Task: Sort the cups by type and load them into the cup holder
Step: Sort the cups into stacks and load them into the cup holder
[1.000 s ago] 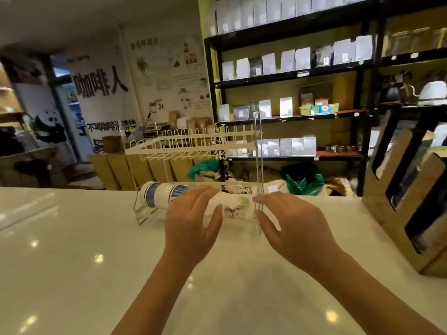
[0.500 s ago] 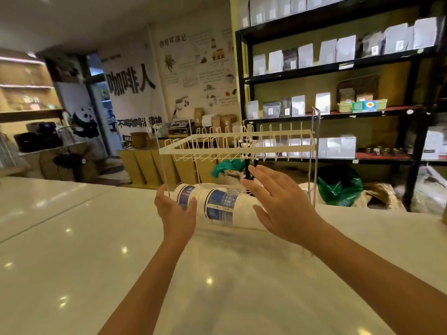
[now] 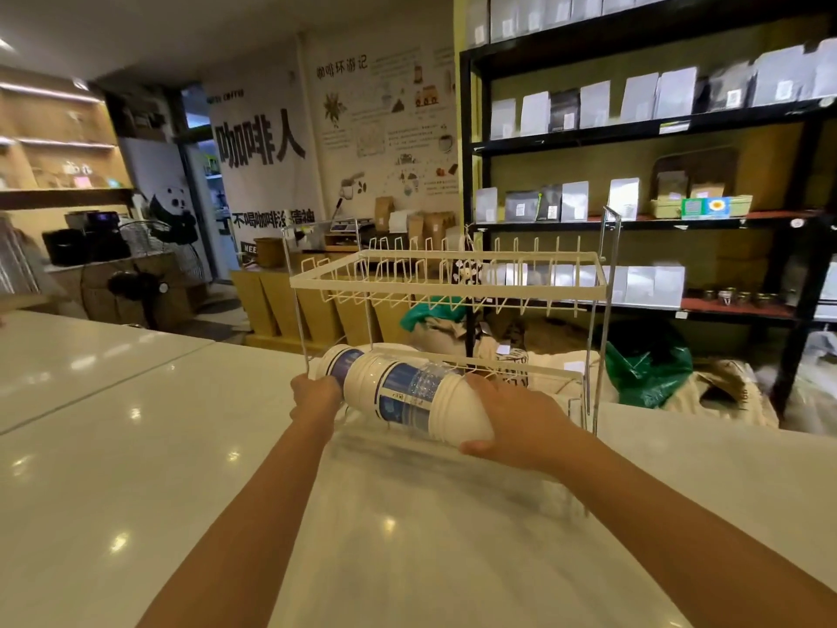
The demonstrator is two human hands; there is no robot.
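In the head view a white wire cup holder (image 3: 448, 283) with two tiers stands on a glossy white worktop (image 3: 136, 446), its upper tier bare of cups. On the lower tier lie stacks of paper cups on their sides: a front stack of cups (image 3: 407, 396), white with blue printed bands, sits tilted with its wide rims toward the left, and a second stack (image 3: 337, 362) lies just behind and to the left of it. The right hand (image 3: 521, 428) wraps around the right end of the front stack, fingers curled over the top and thumb underneath, so its grip is closed on those cups. The left hand (image 3: 315, 398) is at the holder's lower left corner, fingers curled, touching the left end of the cups; whether its grip has hold of a cup or the wire frame cannot be told. Behind the worktop stand black shelves (image 3: 634, 129) carrying pale pouches, and a green bag (image 3: 647, 369) lies on the floor beyond.
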